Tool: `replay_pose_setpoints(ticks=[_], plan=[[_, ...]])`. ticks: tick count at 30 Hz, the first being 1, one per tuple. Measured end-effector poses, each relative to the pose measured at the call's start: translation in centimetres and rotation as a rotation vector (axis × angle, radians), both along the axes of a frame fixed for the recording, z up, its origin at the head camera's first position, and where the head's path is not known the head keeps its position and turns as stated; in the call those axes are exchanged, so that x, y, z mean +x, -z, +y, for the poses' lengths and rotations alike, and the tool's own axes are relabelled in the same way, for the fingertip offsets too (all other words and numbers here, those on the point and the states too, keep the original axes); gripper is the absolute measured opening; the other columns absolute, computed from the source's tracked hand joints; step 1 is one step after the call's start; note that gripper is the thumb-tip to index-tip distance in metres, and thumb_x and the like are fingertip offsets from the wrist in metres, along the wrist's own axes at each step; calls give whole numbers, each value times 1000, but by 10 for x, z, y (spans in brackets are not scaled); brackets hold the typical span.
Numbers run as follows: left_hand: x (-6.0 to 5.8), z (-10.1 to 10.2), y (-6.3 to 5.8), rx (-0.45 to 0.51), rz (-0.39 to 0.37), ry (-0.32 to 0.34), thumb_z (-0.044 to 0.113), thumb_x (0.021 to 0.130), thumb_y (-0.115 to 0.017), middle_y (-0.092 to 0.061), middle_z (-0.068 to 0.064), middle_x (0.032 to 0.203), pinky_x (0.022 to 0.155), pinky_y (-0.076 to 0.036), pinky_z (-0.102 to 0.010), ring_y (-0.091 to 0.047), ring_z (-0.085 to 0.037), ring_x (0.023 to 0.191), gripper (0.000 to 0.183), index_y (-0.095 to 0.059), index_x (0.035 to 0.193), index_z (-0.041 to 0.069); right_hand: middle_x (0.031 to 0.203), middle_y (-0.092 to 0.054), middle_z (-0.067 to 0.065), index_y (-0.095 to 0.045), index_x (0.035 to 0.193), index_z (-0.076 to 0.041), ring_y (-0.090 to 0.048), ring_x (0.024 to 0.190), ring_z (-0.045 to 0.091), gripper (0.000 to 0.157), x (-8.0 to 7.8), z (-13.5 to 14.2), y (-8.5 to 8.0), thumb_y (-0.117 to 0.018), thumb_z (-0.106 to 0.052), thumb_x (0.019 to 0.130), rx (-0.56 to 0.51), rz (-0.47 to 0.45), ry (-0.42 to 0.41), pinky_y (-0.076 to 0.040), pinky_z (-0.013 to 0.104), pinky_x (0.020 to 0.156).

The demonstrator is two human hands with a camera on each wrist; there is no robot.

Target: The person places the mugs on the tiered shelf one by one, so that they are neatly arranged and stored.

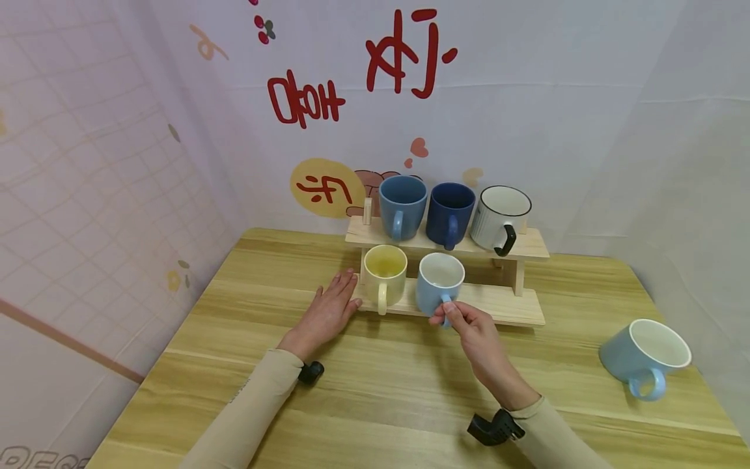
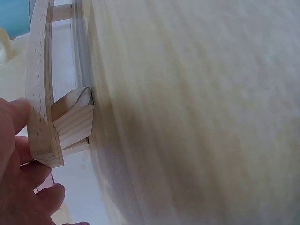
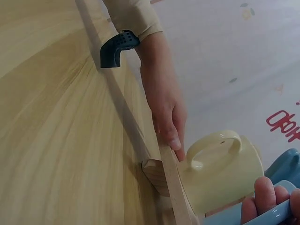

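My right hand (image 1: 482, 335) pinches the handle of a light blue mug (image 1: 435, 293) with a white inside, upright at the rack's lower shelf; whether its base touches the wood is unclear. My left hand (image 1: 329, 312) lies against the left end of the wooden rack (image 1: 504, 303), fingers extended and thumb at the front edge. In the left wrist view, fingertips touch the end of the shelf board (image 2: 40, 93). Between the hands stands a yellow mug (image 1: 385, 273), its handle facing front. The right wrist view shows the yellow mug (image 3: 225, 173) beside my left hand (image 3: 164, 103).
On the upper shelf stand a blue mug (image 1: 403, 207), a dark blue mug (image 1: 450, 215) and a white mug (image 1: 500, 218) with black rim and handle. Another light blue mug (image 1: 629, 355) is on the table's right side. A printed cloth (image 1: 527, 130) hangs behind the table (image 1: 375, 404).
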State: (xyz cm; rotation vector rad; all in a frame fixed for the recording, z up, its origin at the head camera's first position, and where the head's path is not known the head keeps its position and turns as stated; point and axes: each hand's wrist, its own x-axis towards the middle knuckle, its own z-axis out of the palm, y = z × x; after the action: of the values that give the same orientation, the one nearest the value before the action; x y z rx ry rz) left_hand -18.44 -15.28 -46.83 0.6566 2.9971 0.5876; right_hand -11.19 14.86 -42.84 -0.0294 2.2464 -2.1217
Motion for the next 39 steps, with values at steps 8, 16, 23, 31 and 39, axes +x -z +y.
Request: replay_pose_setpoints(ticks=[8, 16, 23, 31, 39], plan=[[0, 1, -1, 2, -12, -4, 37, 113, -40, -20, -15, 171, 117, -24, -70, -21, -39, 155, 62, -30, 162, 1, 97, -76, 18, -68, 108, 11, -64, 107, 14, 38, -7, -10, 4, -54, -23, 110, 4, 15, 37, -45, 31, 101], [0, 1, 0, 2, -7, -6, 37, 113, -40, -20, -15, 171, 116, -26, -71, -23, -41, 154, 62, -31, 161, 0, 94, -77, 15, -70, 108, 11, -65, 105, 15, 35, -12, -21, 7, -55, -21, 110, -13, 36, 74, -46, 30, 100], [-1, 2, 1, -1, -12, -5, 38, 113, -39, -20, -15, 171, 116, -25, -70, -22, -39, 155, 62, -29, 162, 0, 96, -77, 19, -70, 109, 12, -69, 103, 15, 35, -14, -26, 8, -54, -20, 110, -23, 50, 80, -47, 25, 99], [0, 1, 0, 24, -7, 3, 37, 113, -40, -20, -15, 170, 116, -25, -71, -22, -40, 155, 62, -30, 161, 0, 97, -76, 21, -70, 108, 11, -70, 104, 15, 33, -15, -27, 11, -54, -19, 110, -47, 45, 96, -47, 23, 101], [0, 1, -1, 41, -18, 5, 37, 113, -40, -20, -15, 171, 116, -24, -72, -21, -40, 155, 62, -29, 161, -1, 101, -77, 20, -71, 112, 9, -69, 108, 15, 34, -16, -30, 16, -55, -21, 109, -40, 46, 96, -46, 23, 101]])
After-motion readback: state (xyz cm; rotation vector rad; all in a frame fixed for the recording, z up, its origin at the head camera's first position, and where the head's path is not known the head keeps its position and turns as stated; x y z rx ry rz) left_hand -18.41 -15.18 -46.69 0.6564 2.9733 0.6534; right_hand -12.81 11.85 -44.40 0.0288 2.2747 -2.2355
